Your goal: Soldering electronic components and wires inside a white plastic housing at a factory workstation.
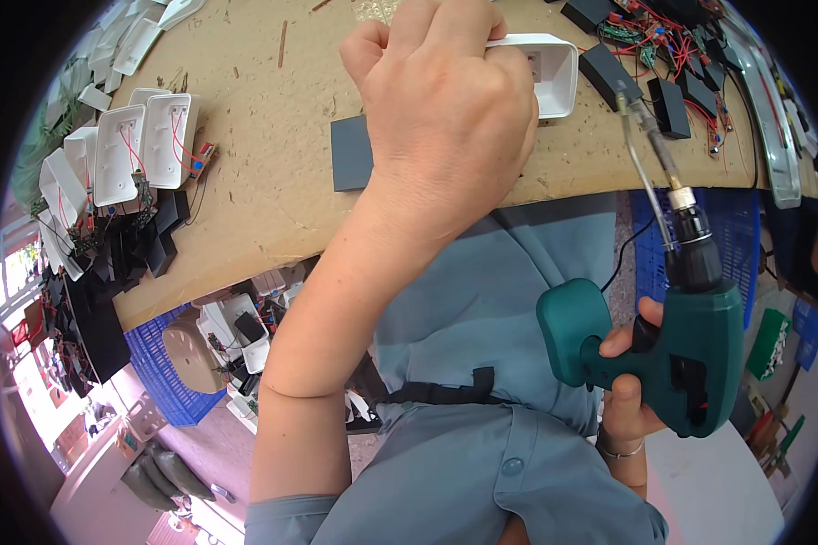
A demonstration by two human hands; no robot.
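The hands were well apart: from mid-view, the left hand (450, 104), at twelve o'clock, was closed on a white case (562, 80) at one o'clock over the desk (273, 173), its fingertips mostly hidden. At four o'clock, the right hand (625, 407) was wrapped round a green gun-shaped tool (720, 341), its tip aimed toward eleven. A dark block (349, 156) lay at eleven o'clock, wired white cases (120, 136) at ten.

Blue baskets (180, 404) beside the worktop (254, 182)
One left, one right; what looks like a green box (769, 345) farther right.
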